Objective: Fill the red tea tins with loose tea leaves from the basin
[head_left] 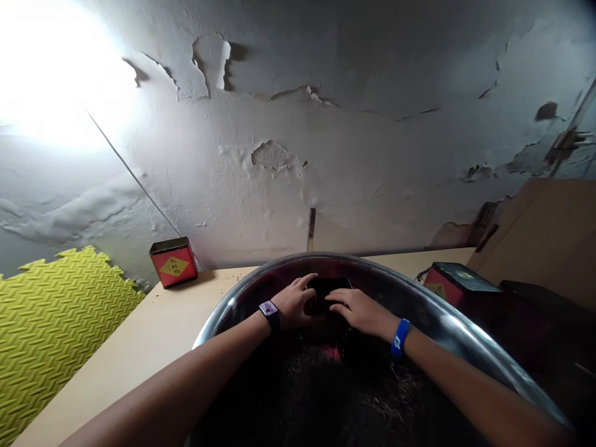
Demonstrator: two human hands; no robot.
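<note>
Inside a large shiny metal basin (449, 323) a dark tin (331, 283) stands against the far wall, its inside too dark to read. My left hand (294, 302), with a smartwatch at the wrist, is closed around the tin's left edge, thumb and fingers on either side of it. Over the right part of the tin's mouth lies my right hand (361, 310), fingers stretched and slightly bent, thumb apart; a blue band (400, 337) circles that wrist. Dark loose bits like dried tea leaves (386, 406) cover the basin's shadowed bottom.
An open red tin (175, 266) with a yellow diamond label stands on the pale table (135, 338) at left, near scattered crumbs. Another red tin (459, 282) is right of the basin, by a cardboard sheet (544, 236). Yellow foam mat (60, 329) lies far left; a peeling wall (279, 205) stands behind.
</note>
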